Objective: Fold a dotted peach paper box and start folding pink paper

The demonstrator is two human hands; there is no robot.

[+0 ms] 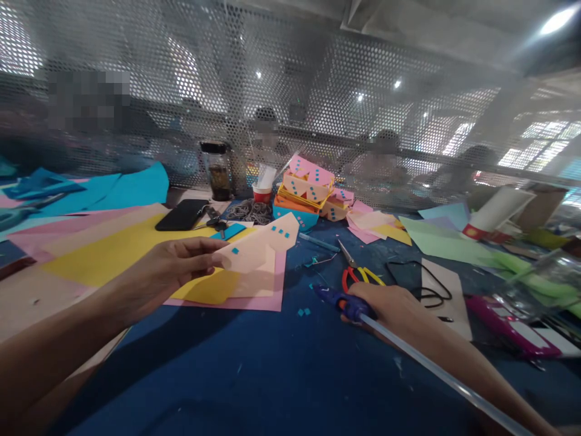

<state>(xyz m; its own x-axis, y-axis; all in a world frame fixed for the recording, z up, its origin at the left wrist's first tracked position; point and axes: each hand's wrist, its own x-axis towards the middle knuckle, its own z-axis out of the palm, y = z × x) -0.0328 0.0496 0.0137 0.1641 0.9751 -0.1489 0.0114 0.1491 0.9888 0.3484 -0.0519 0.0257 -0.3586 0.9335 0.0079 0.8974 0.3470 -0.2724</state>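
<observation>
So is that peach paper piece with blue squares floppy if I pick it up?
Probably fairly stiff: the peach paper piece sticks out without drooping from the left hand, which pinches one end. It looks thin, so it's likely very light, and squeezing might crease it.

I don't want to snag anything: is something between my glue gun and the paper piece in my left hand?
Nothing visible stands between the purple glue gun and the peach paper piece; small blue squares lie on the tabletop below.
</observation>
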